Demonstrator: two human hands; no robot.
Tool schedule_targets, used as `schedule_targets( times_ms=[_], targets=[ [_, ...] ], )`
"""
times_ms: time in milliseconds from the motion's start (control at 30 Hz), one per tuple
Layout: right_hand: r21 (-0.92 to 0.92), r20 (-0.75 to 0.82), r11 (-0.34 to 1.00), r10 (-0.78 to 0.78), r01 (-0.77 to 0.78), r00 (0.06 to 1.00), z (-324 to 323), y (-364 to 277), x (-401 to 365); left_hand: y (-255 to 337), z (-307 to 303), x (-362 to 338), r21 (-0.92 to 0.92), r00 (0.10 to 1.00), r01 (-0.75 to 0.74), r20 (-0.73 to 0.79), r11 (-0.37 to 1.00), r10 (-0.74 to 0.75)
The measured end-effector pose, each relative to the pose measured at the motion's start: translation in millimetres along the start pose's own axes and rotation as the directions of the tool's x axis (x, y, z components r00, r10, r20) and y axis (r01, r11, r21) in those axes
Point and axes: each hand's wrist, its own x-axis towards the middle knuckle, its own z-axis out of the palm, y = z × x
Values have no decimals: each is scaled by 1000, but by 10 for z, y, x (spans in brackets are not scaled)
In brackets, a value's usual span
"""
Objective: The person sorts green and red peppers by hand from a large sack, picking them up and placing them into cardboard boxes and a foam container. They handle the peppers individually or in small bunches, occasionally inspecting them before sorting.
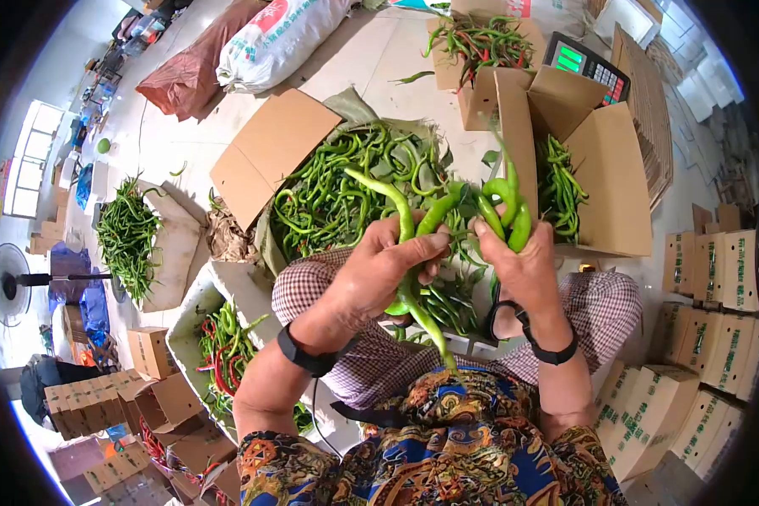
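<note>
My left hand [396, 257] is closed around several long green chili peppers [405, 221]; one sticks up past the fingers and another hangs below toward my shirt. Beside it, my right hand [519, 253] grips several more green chili peppers [521, 226], their curled tips and stems pointing up. The two hands are close together but apart, above my lap. Beyond them spreads a large heap of green chili peppers [337, 185] on green sacking [350, 105]. More green peppers [447, 305] lie below the hands, partly hidden by them.
At the right stands an open cardboard box [607, 185] with green peppers inside. Behind it are a scale [586, 67] and a box of mixed peppers [485, 42]. A white foam box [185, 337] holding red and green peppers is at left. Stacked cartons [649, 422] line the right side.
</note>
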Motion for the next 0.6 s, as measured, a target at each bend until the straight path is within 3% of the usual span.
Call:
schedule_targets(
  times_ms=[67,100,133,200,233,267,300,333,400,433,467,533,600],
  targets=[
    [1,-83,990,144,-144,986,74,128,-108,-197,20,-9,-44,999,-43,3,998,44],
    [138,-81,975,187,-175,979,119,163,-111,-247,32,-38,-42,996,-83,-21,996,82],
    [141,-75,974,190,-178,979,137,255,-100,-279,44,-86,-37,991,-125,-48,992,123],
    [428,-152,889,250,-165,956,128,431,-92,-292,61,-202,-104,976,-102,-203,989,79],
    [465,-143,874,229,-139,963,82,456,-111,-280,7,-233,-186,971,-112,-228,976,68],
    [467,-133,872,230,-144,964,20,459,-129,-258,-59,-258,-267,965,-125,-256,956,54],
    [322,-17,915,262,-242,965,-47,407,-157,-232,-95,-276,-369,943,-145,-331,918,16],
    [158,92,935,306,-317,948,-77,336,-187,-253,-181,-281,-438,951,-187,-304,879,51],
    [152,78,930,326,-334,942,-79,261,-225,-231,-280,-296,-680,971,-198,-234,706,47],
    [169,55,953,247,-253,968,-113,278,-236,-219,-317,-308,-772,987,-161,-135,615,89],
    [186,30,968,165,-168,986,-138,294,-245,-238,-347,-290,-786,975,-218,-207,579,86],
    [247,28,956,154,-156,988,-117,300,-277,-224,-341,-279,-855,979,-205,-179,476,101],
    [208,222,955,163,-210,961,-94,208,-328,-205,-328,-246,-888,981,-189,-151,420,123]
  ],
)
